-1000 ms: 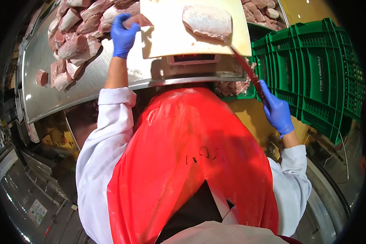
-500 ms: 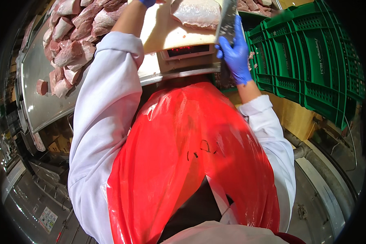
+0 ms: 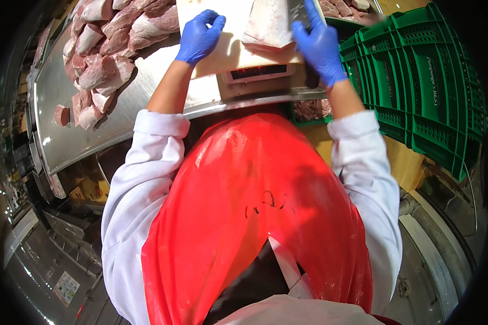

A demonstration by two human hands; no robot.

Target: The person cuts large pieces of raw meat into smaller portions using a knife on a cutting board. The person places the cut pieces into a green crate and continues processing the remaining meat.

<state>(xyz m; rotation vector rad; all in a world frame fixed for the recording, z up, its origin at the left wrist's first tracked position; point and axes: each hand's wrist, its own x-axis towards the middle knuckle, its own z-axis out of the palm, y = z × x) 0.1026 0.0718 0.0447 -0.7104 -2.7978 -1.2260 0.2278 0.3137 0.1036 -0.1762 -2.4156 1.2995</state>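
Observation:
My right hand (image 3: 321,49), in a blue glove, is closed around a wide-bladed knife (image 3: 298,15) with its index finger stretched along the blade. The dark handle shows below the glove. Close to the blade's left side lies a pale, fat-covered slab of meat (image 3: 267,26) on the white cutting board (image 3: 230,57). My left hand (image 3: 200,39), gloved in blue too, is over the board's left part, apart from the slab. Its fingers are loosely bent, the thumb stands apart, and nothing shows in it.
Many pink meat pieces (image 3: 100,70) are piled on the metal table (image 3: 51,116) at left. A scale display (image 3: 260,72) sits under the board's near edge. Green crates (image 3: 412,81) stand at right. Meat scraps (image 3: 312,110) lie below the board, and more meat (image 3: 341,8) lies beyond.
My left hand has come back from the top edge to the board's left part. The slab now sits slightly to the right and looks turned. My right hand and the knife have shifted slightly up.

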